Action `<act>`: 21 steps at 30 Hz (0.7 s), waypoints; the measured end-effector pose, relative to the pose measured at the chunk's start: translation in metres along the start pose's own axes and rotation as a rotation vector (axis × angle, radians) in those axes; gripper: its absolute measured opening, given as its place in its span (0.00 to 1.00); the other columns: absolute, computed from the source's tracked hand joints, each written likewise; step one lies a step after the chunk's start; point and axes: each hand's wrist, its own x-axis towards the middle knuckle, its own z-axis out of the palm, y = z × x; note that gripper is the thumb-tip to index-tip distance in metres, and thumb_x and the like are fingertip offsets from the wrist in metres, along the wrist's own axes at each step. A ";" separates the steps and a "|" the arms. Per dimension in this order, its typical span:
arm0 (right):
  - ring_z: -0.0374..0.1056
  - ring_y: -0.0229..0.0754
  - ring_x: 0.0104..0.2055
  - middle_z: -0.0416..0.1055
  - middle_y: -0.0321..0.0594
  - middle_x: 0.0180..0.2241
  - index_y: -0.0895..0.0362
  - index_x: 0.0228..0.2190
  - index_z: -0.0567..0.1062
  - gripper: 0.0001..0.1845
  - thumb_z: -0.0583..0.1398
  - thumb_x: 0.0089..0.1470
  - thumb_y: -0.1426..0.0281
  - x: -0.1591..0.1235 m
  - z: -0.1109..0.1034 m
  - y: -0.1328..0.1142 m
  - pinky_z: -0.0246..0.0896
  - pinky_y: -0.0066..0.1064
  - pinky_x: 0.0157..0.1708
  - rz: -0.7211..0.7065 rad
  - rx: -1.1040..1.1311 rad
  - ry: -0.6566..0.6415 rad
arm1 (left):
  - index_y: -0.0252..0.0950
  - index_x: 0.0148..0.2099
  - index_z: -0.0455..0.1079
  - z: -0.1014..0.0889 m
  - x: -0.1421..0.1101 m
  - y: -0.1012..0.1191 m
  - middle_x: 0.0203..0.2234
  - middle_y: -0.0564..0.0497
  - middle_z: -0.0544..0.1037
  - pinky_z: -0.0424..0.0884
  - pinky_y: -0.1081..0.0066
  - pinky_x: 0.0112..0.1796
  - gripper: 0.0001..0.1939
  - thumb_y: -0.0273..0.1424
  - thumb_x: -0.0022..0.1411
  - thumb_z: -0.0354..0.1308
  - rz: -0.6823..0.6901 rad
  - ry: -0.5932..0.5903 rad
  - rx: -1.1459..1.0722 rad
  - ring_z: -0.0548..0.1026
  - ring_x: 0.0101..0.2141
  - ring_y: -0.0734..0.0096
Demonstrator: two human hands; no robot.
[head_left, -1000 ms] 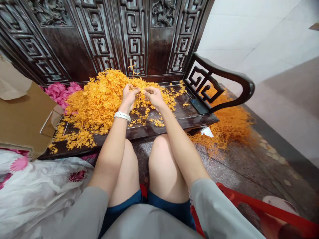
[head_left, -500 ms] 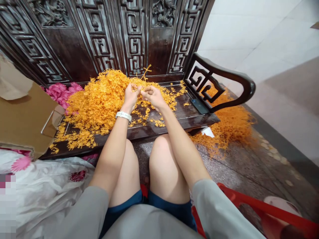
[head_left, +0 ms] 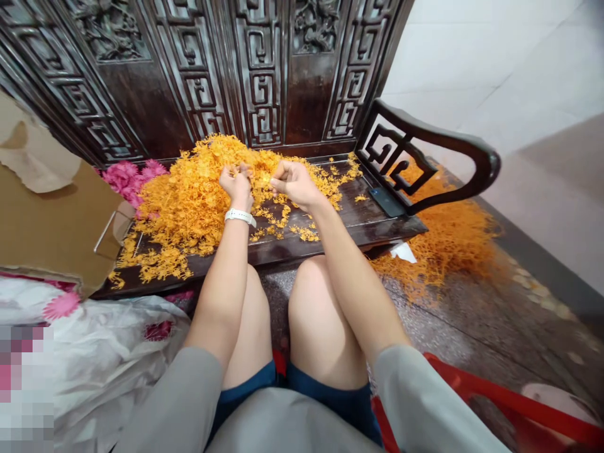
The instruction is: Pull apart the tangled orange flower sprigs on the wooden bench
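Over a heap of orange plastic flower pieces (head_left: 189, 195) on the dark wooden bench (head_left: 330, 217), both my hands are raised a small way apart. My left hand (head_left: 237, 185), with a white watch band (head_left: 240, 217) on its wrist, has its fingers curled in a pinch; what they hold blends into the orange behind. To the right, my right hand (head_left: 297, 184) pinches thumb against fingertips at a small orange flower piece, mostly hidden by the fingers. Loose orange pieces (head_left: 304, 233) lie on the seat below.
Pink plastic flowers (head_left: 123, 182) sit behind the heap's left side. A cardboard box (head_left: 56, 220) stands at left above a white plastic bag (head_left: 117, 352). A phone (head_left: 387, 202) lies near the armrest (head_left: 434, 135). Orange stems (head_left: 453, 239) cover the floor at right, by a red stool (head_left: 509, 396).
My hands have drawn apart from where they met. The branched orange stem that stuck up above them is no longer visible there. The view has shifted slightly left.
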 end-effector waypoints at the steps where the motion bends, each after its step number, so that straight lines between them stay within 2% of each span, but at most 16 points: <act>1: 0.71 0.37 0.30 0.72 0.33 0.27 0.53 0.31 0.68 0.32 0.81 0.46 0.51 -0.004 -0.004 -0.008 0.75 0.33 0.34 -0.031 0.017 -0.021 | 0.42 0.34 0.51 -0.008 0.005 0.001 0.31 0.56 0.75 0.72 0.77 0.34 0.24 0.29 0.69 0.67 -0.007 0.083 -0.009 0.78 0.35 0.77; 3: 0.74 0.40 0.35 0.75 0.37 0.33 0.53 0.35 0.71 0.31 0.80 0.48 0.48 -0.010 -0.017 -0.018 0.79 0.37 0.38 -0.072 0.034 0.024 | 0.42 0.34 0.51 -0.023 0.013 0.006 0.31 0.55 0.77 0.72 0.78 0.33 0.24 0.26 0.69 0.67 -0.009 0.243 -0.051 0.79 0.35 0.78; 4: 0.76 0.42 0.39 0.77 0.39 0.37 0.52 0.38 0.73 0.29 0.78 0.50 0.48 -0.011 -0.026 -0.017 0.80 0.39 0.42 -0.081 0.028 0.091 | 0.42 0.35 0.52 -0.029 0.016 0.009 0.32 0.55 0.78 0.73 0.78 0.33 0.23 0.24 0.70 0.66 -0.014 0.257 -0.068 0.79 0.35 0.78; 7: 0.77 0.50 0.54 0.79 0.48 0.51 0.55 0.49 0.77 0.29 0.78 0.51 0.57 -0.006 -0.053 0.004 0.79 0.49 0.56 -0.023 -0.091 0.318 | 0.43 0.36 0.54 -0.036 0.019 0.018 0.37 0.52 0.82 0.78 0.77 0.38 0.21 0.23 0.71 0.65 0.000 0.203 -0.109 0.82 0.39 0.77; 10: 0.74 0.60 0.61 0.75 0.58 0.61 0.60 0.54 0.78 0.35 0.79 0.44 0.68 0.003 -0.066 0.033 0.70 0.60 0.68 0.100 -0.303 0.462 | 0.43 0.36 0.59 -0.026 0.014 0.022 0.39 0.51 0.84 0.82 0.73 0.45 0.18 0.27 0.73 0.67 0.021 0.107 -0.113 0.84 0.44 0.74; 12: 0.75 0.60 0.60 0.76 0.60 0.61 0.62 0.54 0.79 0.31 0.76 0.50 0.66 0.008 -0.060 0.043 0.70 0.61 0.67 0.131 -0.328 0.423 | 0.43 0.38 0.65 -0.014 0.007 0.020 0.39 0.50 0.84 0.82 0.72 0.48 0.14 0.28 0.73 0.68 -0.010 0.028 -0.129 0.84 0.46 0.72; 15: 0.76 0.55 0.57 0.79 0.55 0.56 0.60 0.52 0.80 0.25 0.71 0.60 0.57 0.010 -0.036 0.041 0.76 0.51 0.60 0.065 -0.260 0.207 | 0.40 0.39 0.69 0.006 -0.006 0.013 0.41 0.47 0.84 0.82 0.76 0.47 0.10 0.26 0.78 0.60 -0.120 -0.039 -0.149 0.83 0.45 0.75; 18: 0.77 0.50 0.50 0.81 0.49 0.49 0.58 0.52 0.80 0.32 0.77 0.52 0.54 0.010 -0.012 0.037 0.78 0.43 0.52 0.009 -0.273 0.006 | 0.39 0.40 0.70 0.020 -0.015 0.006 0.44 0.45 0.84 0.81 0.78 0.45 0.12 0.27 0.82 0.55 -0.182 -0.076 -0.107 0.84 0.47 0.75; 21: 0.76 0.47 0.43 0.80 0.43 0.42 0.56 0.52 0.77 0.39 0.82 0.41 0.60 0.013 -0.001 0.040 0.77 0.40 0.46 0.032 -0.233 -0.068 | 0.39 0.41 0.71 0.022 -0.017 0.003 0.46 0.44 0.84 0.81 0.76 0.46 0.10 0.34 0.80 0.62 -0.161 -0.114 -0.108 0.84 0.49 0.71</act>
